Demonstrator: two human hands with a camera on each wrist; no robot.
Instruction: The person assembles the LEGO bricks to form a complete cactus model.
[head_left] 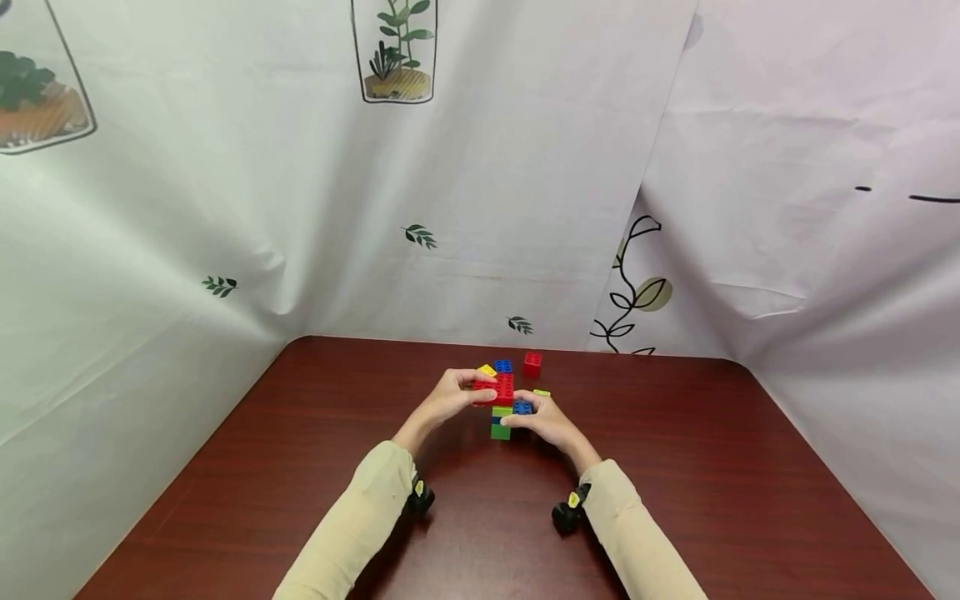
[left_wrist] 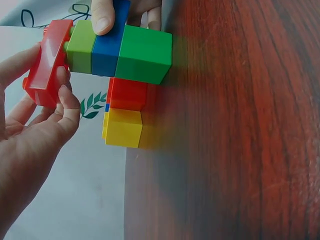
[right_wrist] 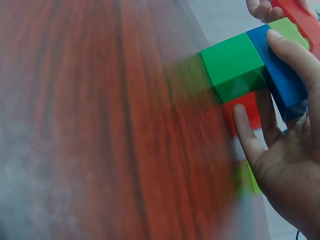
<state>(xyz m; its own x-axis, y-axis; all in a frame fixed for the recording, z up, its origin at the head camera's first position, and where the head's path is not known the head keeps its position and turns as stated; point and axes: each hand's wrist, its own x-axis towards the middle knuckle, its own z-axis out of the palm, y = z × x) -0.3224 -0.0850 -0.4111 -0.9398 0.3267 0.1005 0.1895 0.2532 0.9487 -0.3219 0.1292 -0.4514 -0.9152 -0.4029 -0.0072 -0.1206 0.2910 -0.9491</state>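
My left hand (head_left: 447,398) grips a long red brick (left_wrist: 49,65) between thumb and fingers. It sits tilted at the top of a small stack, and a few studs of the light green brick (left_wrist: 81,47) show at its underside. Below that come a long blue brick (left_wrist: 106,54) and, lowest, a green brick (left_wrist: 142,52) close over the table. My right hand (head_left: 549,422) pinches the blue brick, whose studded end (head_left: 522,407) juts out to the right; the right thumb lies along its near side.
Behind the stack stand a yellow brick (head_left: 487,370), a blue brick (head_left: 503,366) and a red brick (head_left: 532,365). Another light green piece (head_left: 542,392) shows just past my right hand. A patterned white cloth (head_left: 480,275) hangs behind the brown table (head_left: 300,467).
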